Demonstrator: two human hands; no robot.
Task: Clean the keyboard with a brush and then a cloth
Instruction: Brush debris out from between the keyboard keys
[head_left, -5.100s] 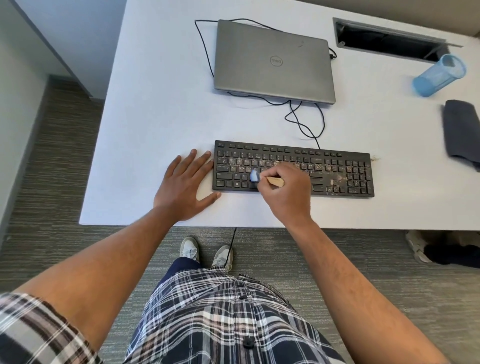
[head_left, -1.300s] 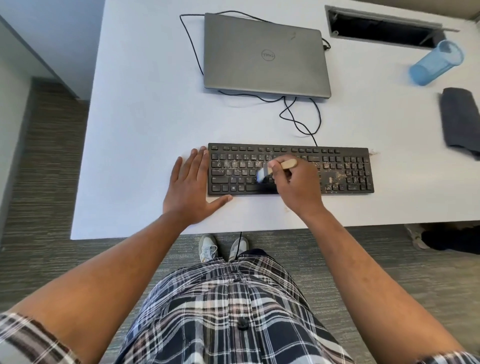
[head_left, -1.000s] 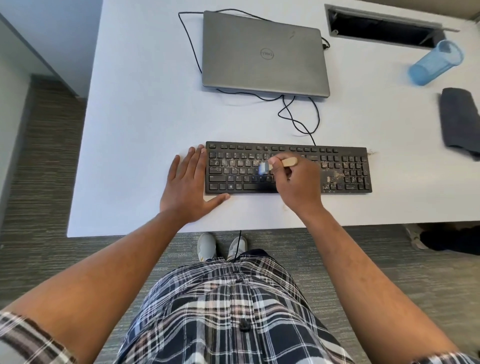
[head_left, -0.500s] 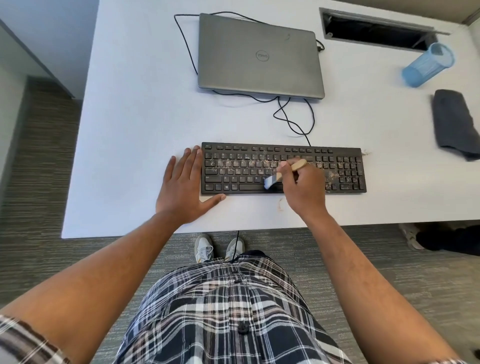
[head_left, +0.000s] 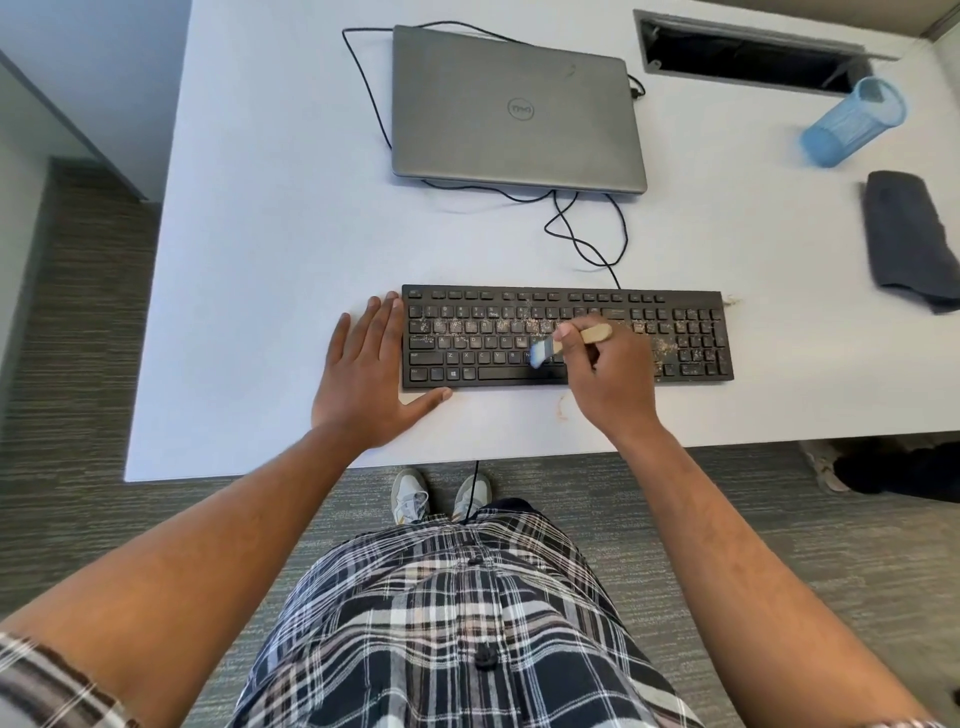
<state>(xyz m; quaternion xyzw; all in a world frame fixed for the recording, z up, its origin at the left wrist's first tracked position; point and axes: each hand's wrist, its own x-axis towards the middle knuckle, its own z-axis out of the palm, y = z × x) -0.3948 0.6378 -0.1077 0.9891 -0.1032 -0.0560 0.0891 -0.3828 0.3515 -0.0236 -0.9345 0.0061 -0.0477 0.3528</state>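
Our right hand (head_left: 605, 384) grips the brush (head_left: 569, 343), bristles down on the middle keys of the keyboard (head_left: 691, 338), near table (head_left: 260, 260) edge. Our left hand (head_left: 366, 382) lies flat, fingers straight, against its left end. Cloth (head_left: 906, 239) lies far right.
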